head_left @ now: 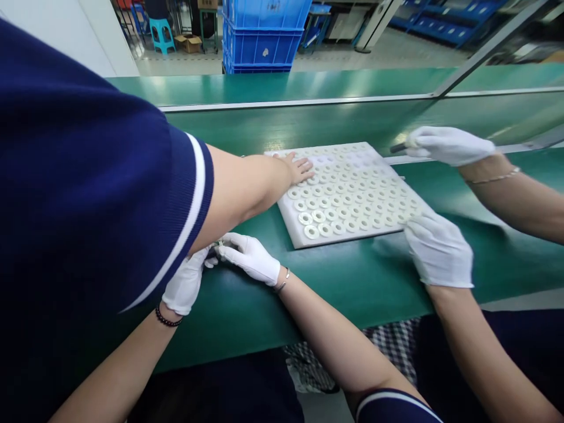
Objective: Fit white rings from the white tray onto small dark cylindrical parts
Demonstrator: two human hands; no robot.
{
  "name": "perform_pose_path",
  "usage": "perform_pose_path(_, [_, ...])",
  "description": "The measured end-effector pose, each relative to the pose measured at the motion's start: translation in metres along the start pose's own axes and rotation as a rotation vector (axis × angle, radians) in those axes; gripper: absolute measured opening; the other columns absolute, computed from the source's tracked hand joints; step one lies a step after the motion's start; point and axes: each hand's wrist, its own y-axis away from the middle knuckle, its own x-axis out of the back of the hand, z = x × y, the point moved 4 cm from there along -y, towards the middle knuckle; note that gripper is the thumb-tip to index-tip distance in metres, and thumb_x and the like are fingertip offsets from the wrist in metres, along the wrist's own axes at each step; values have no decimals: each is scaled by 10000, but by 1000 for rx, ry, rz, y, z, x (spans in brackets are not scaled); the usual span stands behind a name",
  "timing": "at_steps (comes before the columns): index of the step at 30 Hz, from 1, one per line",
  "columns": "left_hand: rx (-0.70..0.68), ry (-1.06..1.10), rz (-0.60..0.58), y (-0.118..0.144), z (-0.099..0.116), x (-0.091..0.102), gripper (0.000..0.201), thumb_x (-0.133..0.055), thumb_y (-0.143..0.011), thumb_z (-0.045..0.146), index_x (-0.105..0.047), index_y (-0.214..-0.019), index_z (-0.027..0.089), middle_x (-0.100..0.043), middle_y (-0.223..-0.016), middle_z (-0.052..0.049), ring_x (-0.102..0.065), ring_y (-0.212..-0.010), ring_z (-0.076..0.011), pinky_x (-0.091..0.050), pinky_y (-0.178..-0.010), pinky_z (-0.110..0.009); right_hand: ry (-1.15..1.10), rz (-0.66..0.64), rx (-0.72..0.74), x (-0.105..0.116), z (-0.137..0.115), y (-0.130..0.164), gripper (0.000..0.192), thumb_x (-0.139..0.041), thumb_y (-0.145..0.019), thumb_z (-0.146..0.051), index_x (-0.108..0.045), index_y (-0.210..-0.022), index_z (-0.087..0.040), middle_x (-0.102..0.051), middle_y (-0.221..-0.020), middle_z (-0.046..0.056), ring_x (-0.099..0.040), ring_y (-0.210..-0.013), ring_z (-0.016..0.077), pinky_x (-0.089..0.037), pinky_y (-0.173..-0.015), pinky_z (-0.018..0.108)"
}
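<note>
Left hand (pixel 185 283): white glove, dark bead bracelet at the wrist, lying at the near edge of the green table (pixel 352 282); its fingers are partly hidden behind a co-worker's arm, so open or closed cannot be told. Right hand (pixel 250 258): white glove, thin bracelet at the wrist, fingers stretched leftward to meet the left hand's fingertips; whether it grips anything cannot be told. Small pale item (pixel 220 243): just visible where the two hands meet, too small to identify. White tray (pixel 294 226): flat on the table, beyond and to the right of both hands, apart from them, its pockets filled with rows of white rings (pixel 311 231). Co-worker's bare hand (pixel 299 168): reaching in from the left in a navy sleeve with white trim (pixel 88 194), palm down on the far left part of the tray. Second co-worker's gloved hand (pixel 438 249): resting at the tray's near right corner. That person's other gloved hand (pixel 449 144): near the tray's far right corner, holding a dark slim tool (pixel 399 148). Blue crates (pixel 262 35): stacked on the floor beyond the table.
</note>
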Motion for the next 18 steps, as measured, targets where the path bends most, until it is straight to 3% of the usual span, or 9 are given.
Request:
perform_pose_path(4, [66, 144, -19, 3, 4, -3, 276, -663, -826, 418, -680, -965, 180, -702, -980, -73, -653, -855, -229, -541, -736, -371, -35, 33, -36, 2, -4, 0, 391, -530, -915, -413, -629, -1175, -138, -683, -869, 42, -600, -715, 132, -482, -730, 273])
perform_pose_path(11, [84, 288, -151, 7, 14, -13, 263, -750, -776, 326, -706, -994, 186, -715, -975, -54, -671, -838, -164, -544, -804, -303, -313, 105, -62, 4, 2, -2, 414, -574, -882, -430, -616, -1177, -142, -682, -1005, 61, -608, -720, 114, -501, -717, 260])
perform_pose_path(18, [118, 313, -184, 8, 11, -17, 353, -803, -718, 180, -690, -1052, 209, -725, -1063, -39, -688, -956, -151, -545, -914, -267, -470, 151, -75, 5, 6, -4, 398, -644, -833, -433, -648, -1104, -142, -691, -968, 58, -630, -717, 114, -513, -705, 250])
